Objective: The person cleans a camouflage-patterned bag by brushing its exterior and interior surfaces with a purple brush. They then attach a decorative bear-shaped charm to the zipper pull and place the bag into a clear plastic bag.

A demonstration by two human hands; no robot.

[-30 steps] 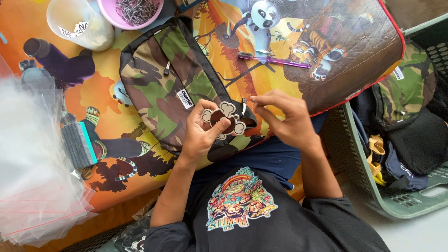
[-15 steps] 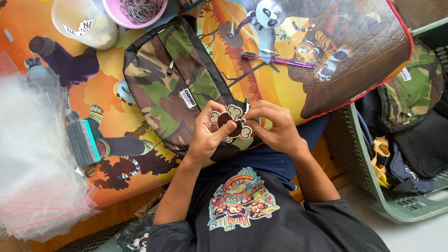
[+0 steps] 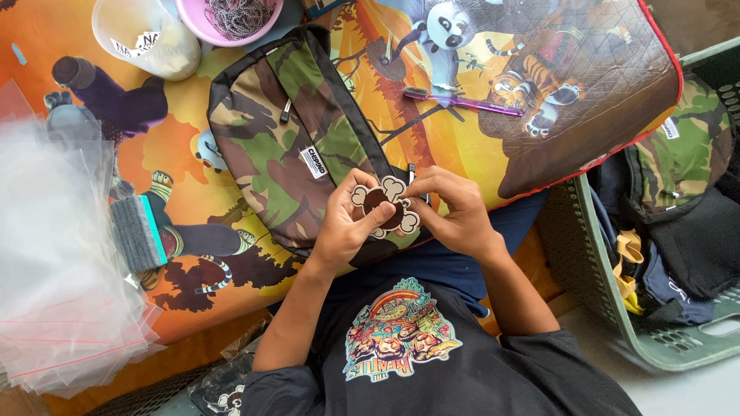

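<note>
Head view shows both hands meeting over the near end of a camouflage bag [image 3: 297, 146]. Left hand [image 3: 347, 223] pinches a flat tag [image 3: 385, 206], brown in the middle with cream bone-shaped lobes round the rim, thumb on its face and fingers curled behind. Right hand [image 3: 455, 209] grips the tag's right edge with bent fingertips, just where the bag's black zip strip ends. So the tag sits between the two hands, right above the bag's lower end and close to the person's chest.

The bag lies slantwise on a bright cartoon-printed cloth [image 3: 539, 115]. A purple toothbrush [image 3: 462, 100] rests on the cloth beyond the right hand, well apart from the bag. Past the bag's far end stand a clear plastic tub [image 3: 142, 38] and a pink bowl [image 3: 231, 19] holding metal chain. A grey block with a teal edge [image 3: 139, 231] lies to the left, beside a heap of clear plastic sleeves [image 3: 54, 270]. To the right, a green crate [image 3: 609, 293] holds more bags, one camouflage, others dark.
</note>
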